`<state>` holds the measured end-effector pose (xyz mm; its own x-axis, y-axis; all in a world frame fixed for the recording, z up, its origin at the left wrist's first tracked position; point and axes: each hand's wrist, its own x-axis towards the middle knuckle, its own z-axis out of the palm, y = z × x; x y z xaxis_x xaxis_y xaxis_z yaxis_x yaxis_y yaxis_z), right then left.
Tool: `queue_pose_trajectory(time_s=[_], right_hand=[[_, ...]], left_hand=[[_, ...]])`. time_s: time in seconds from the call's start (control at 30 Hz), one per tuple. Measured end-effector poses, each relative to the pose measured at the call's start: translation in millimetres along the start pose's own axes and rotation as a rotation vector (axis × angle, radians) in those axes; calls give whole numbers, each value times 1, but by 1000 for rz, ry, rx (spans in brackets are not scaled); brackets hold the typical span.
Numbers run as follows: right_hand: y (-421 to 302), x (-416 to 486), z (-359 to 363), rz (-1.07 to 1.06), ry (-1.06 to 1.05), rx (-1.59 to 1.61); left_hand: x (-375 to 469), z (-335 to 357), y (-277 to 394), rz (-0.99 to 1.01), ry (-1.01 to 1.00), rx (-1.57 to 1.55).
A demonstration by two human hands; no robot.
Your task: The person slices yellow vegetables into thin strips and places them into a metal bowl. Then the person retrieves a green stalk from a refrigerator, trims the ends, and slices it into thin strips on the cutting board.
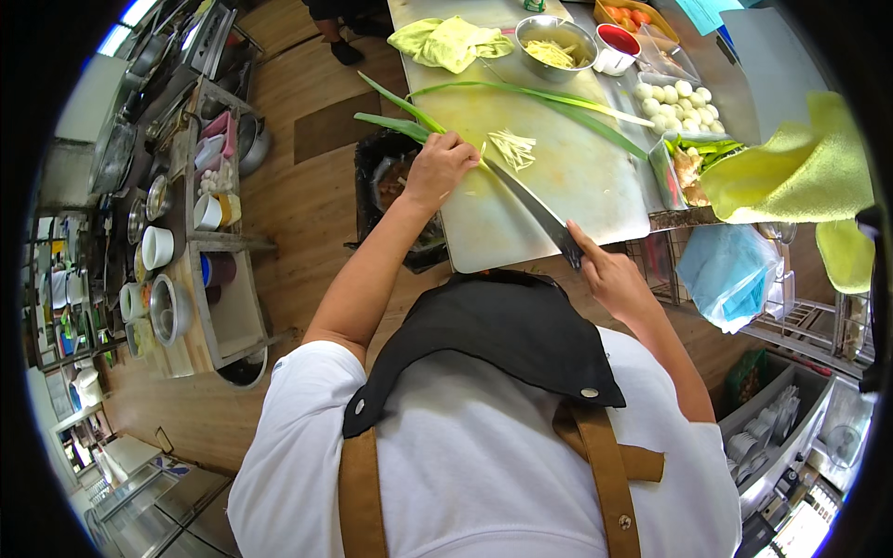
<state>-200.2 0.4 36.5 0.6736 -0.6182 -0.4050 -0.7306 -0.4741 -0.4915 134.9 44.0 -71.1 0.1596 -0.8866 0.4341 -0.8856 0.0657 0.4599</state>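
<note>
My left hand [444, 169] grips a green leek-like stalk [424, 120] near the left edge of a white cutting board [551, 230]. The stalk's leafy tops stick out past the board's edge. In my right hand [614, 279] is the dark handle of a kitchen knife [534, 206]. The blade slants across the board, its tip close to my left fingertips. Just beyond the blade lies a small pile of pale thin strips [513, 148]. Farther off, another long green stalk [537, 94] with a white end stretches across the board.
A steel bowl of yellowish strips [556, 49] and a yellow-green cloth [450, 42] sit at the board's far end. To the right are a tub of white balls [680, 108] and a container of green vegetables [687, 171]. A black-lined bin [370, 174] stands below left. A person's leg [335, 38] shows beyond.
</note>
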Motion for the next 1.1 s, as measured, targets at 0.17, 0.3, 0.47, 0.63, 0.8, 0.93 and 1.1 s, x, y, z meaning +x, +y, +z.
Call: queue_pose_trajectory(time_s=[0.17, 0.3, 0.47, 0.63, 0.8, 0.93, 1.1], right_hand=[[-31, 37, 12, -90, 27, -82], [-23, 14, 14, 31, -52, -77], [-11, 27, 7, -13, -60, -38], [3, 49, -1, 52, 83, -39], [-13, 4, -6, 98, -19, -180], [-3, -1, 2, 24, 34, -197], [-11, 18, -12, -55, 100, -261]], left_hand=[[1, 1, -1, 12, -10, 35], [1, 1, -1, -23, -9, -9], [11, -8, -11, 27, -92, 10], [9, 5, 4, 90, -128, -48], [9, 14, 31, 154, -185, -100], [8, 7, 24, 176, -190, 43], [8, 6, 20, 94, -172, -73]])
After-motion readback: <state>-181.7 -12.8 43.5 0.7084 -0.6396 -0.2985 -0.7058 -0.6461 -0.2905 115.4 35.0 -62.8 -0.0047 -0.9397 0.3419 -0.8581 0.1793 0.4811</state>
